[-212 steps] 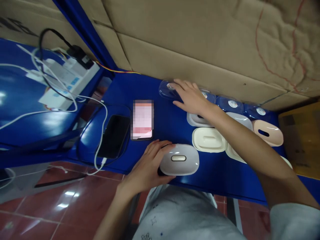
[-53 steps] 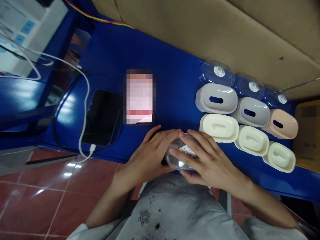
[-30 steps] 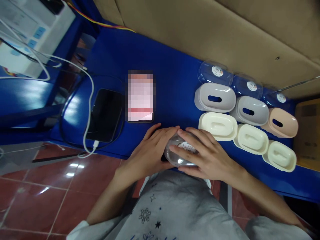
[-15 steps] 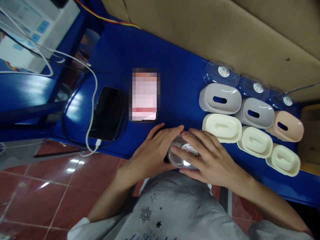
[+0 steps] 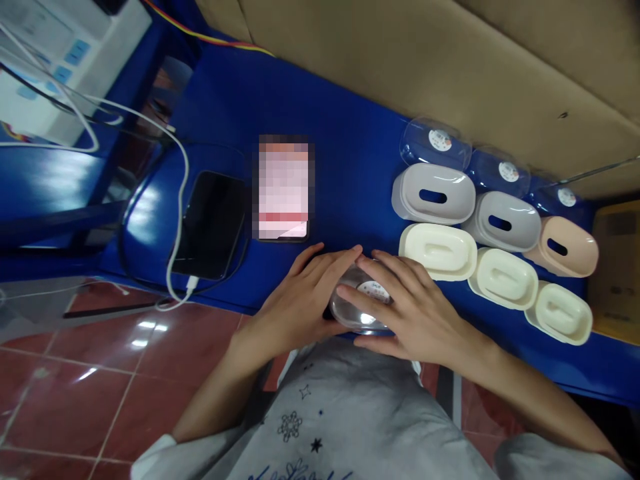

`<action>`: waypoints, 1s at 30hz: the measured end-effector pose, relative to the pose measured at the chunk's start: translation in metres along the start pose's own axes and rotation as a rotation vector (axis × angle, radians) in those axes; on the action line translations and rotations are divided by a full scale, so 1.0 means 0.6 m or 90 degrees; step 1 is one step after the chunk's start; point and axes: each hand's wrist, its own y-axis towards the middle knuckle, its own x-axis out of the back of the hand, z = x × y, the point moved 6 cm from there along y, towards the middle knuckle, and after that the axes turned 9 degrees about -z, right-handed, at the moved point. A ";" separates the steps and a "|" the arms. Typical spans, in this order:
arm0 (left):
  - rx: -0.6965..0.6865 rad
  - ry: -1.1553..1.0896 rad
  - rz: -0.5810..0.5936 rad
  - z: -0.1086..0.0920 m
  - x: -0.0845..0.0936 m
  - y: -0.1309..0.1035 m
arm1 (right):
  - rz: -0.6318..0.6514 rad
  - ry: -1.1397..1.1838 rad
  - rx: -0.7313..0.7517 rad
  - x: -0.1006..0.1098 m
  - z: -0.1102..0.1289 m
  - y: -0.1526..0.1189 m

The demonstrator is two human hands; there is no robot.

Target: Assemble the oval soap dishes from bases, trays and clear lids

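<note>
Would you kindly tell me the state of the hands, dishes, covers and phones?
Left hand: curved round the held cover
Right hand: fingers spread over it
Held cover: gripped by both hands
Three other clear covers: in a row
Two gray dishes: uncovered
Peach dish: uncovered
Three cream dishes: uncovered
Bright phone: screen lit
Dark phone: screen black, cable attached

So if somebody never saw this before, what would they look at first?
Probably the bright, pixelated screen on the blue table, a little left of centre. Next, perhaps, the left hand and right hand cupped around a clear cover near the table's front edge. Then the neat rows on the right: three more clear covers at the back, two grey shells and a peach shell in the middle, three cream pieces in front.
</note>
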 end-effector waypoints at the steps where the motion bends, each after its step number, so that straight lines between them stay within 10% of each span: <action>1: -0.003 0.003 -0.001 -0.001 0.000 0.001 | -0.002 0.039 -0.002 0.007 -0.004 -0.002; 8: 0.004 0.011 -0.027 -0.006 0.023 0.003 | -0.203 0.146 -0.114 0.094 -0.078 -0.055; 14: -0.014 0.096 -0.101 0.008 0.121 0.069 | -0.201 0.090 -0.209 0.106 -0.122 -0.119; 21: 0.036 0.132 -0.116 0.143 0.191 0.264 | -0.202 0.082 -0.235 0.077 -0.144 -0.147; 30: 0.103 0.057 -0.047 0.251 0.158 0.367 | -0.191 0.042 -0.210 0.059 -0.153 -0.156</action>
